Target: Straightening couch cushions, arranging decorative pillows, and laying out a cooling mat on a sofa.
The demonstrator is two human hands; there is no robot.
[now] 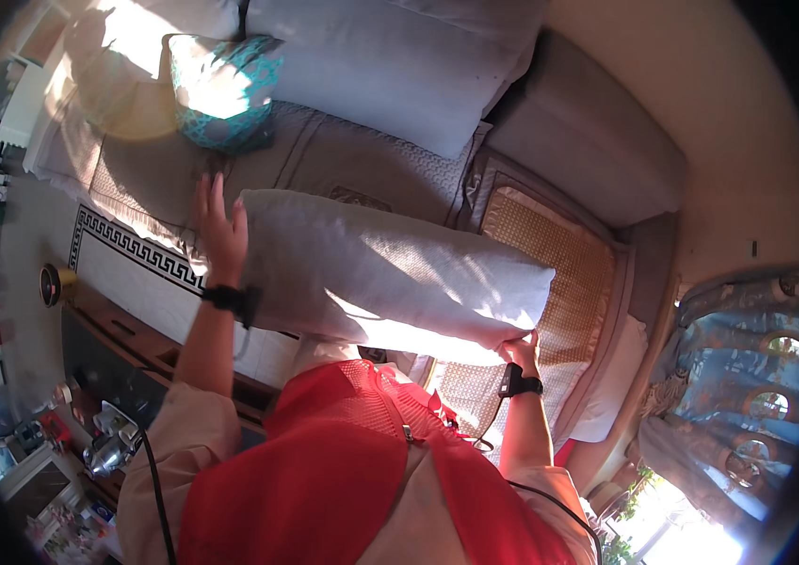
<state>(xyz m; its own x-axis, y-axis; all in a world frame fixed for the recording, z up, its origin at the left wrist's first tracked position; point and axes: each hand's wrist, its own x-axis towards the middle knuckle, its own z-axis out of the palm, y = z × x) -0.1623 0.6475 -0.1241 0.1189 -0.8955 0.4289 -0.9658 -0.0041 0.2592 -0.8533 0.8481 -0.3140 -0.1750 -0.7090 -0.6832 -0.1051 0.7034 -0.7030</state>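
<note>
A large grey sofa cushion (pixel 385 261) lies across in front of me, partly over the grey sofa. My right hand (pixel 523 349) grips its near right corner. Raised at the cushion's left end, my left hand (pixel 223 229) has its fingers apart and holds nothing; whether its palm touches the fabric I cannot tell. Behind, a grey back cushion (pixel 399 78) leans on the sofa, and a teal patterned throw pillow (pixel 226 95) sits at the upper left. A tan woven mat (pixel 547 261) covers the seat at the right.
A wooden table with a dark top (pixel 110 346) stands at the left, with a metal kettle (pixel 106 455) and cups near its lower end. The grey armrest (pixel 583 134) rises at the upper right. A blue patterned curtain (pixel 745 360) hangs at the right. Cables run along both my arms.
</note>
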